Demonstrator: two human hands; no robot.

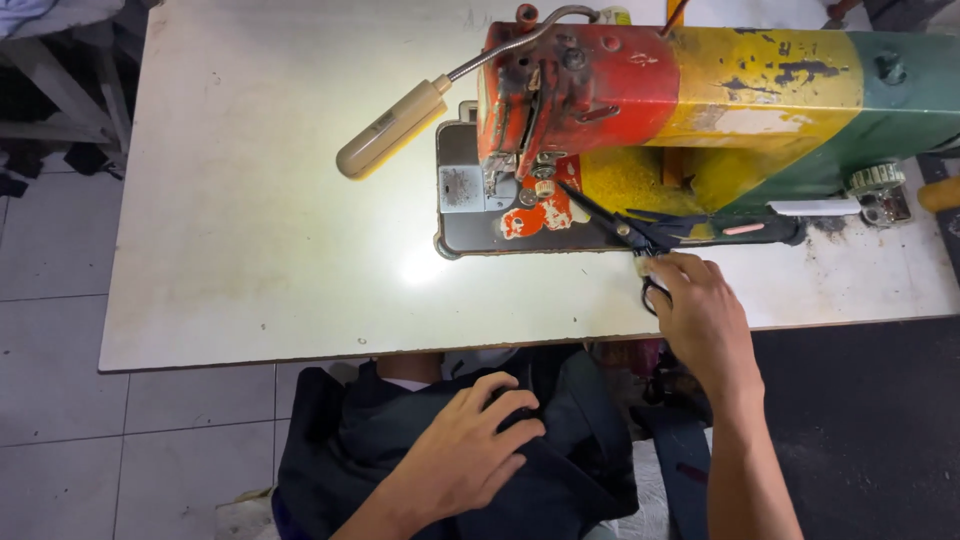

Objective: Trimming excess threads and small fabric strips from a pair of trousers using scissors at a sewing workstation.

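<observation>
A pair of scissors (622, 228) lies on the table (250, 250), close to its near edge and toward the right end, just in front of the bed of the sewing machine (680, 90). The dark blades point up and left, toward the needle area; the handle loops are at the lower right, under the right hand (700, 315). The fingertips of that hand are curled onto the handle end, so the scissors are touched and probably being grasped, though whether the fingers are through the loops cannot be told, since the hand covers them.

The left hand (470, 445) is pressed, fingers bent, on a heap of dark cloth (560, 470) held in the lap below the near edge of the table. The cloth is bunched under the palm rather than pinched; it is gripped loosely at most.

As a judgement, the scissors are expected to be stiff, fairly heavy for their size and smooth, with sharp tips, so they are best taken by the handle loops, where the hand already is, with the blades kept pointing away. The cloth is judged to be soft, limp and light in any one fold but bulky overall; it will sag and slide off the lap unless it is held by a gathered handful or flattened under the palm.

A cream lamp (392, 128) on a bendy metal neck hangs over the middle of the table, well apart from both hands.
</observation>
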